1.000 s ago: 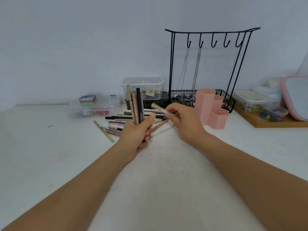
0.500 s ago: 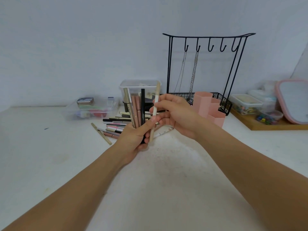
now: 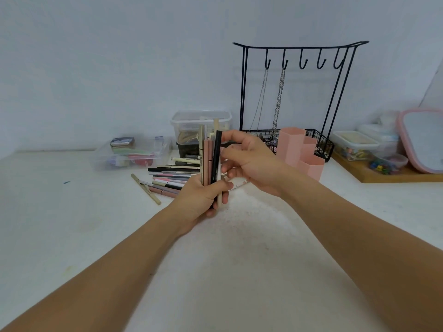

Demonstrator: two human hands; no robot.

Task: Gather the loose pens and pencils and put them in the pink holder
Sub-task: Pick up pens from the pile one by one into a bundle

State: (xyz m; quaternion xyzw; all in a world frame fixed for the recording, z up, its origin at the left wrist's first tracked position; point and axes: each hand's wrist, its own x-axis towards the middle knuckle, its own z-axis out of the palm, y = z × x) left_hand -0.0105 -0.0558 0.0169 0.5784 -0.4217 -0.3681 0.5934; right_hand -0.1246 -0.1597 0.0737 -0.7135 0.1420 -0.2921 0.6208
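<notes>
Pens (image 3: 211,161) stand bunched in the gripping left hand (image 3: 201,200); right hand (image 3: 251,164) pinches them beside the pink holder (image 3: 299,149).

Both forearms reach forward; the left hand (image 3: 203,197) is fisted (thumb across its grip), the right hand (image 3: 251,161) curled beside it.

1. A black wire rack (image 3: 299,47) with five hooks stands against the wall at 1 o'clock; two chains (image 3: 278,101) hang from it into its mesh basket (image 3: 321,143).
2. A lidded clear tub (image 3: 200,122) sits at 12 o'clock atop a dark box (image 3: 185,149).
3. A shallow clear tray (image 3: 130,153) of small items lies at 10 o'clock.
4. At 3 o'clock, a wooden board (image 3: 393,176) carries clear containers (image 3: 354,143) and a pink-framed mirror (image 3: 422,140).
5. All rest on a white table (image 3: 239,271).
</notes>
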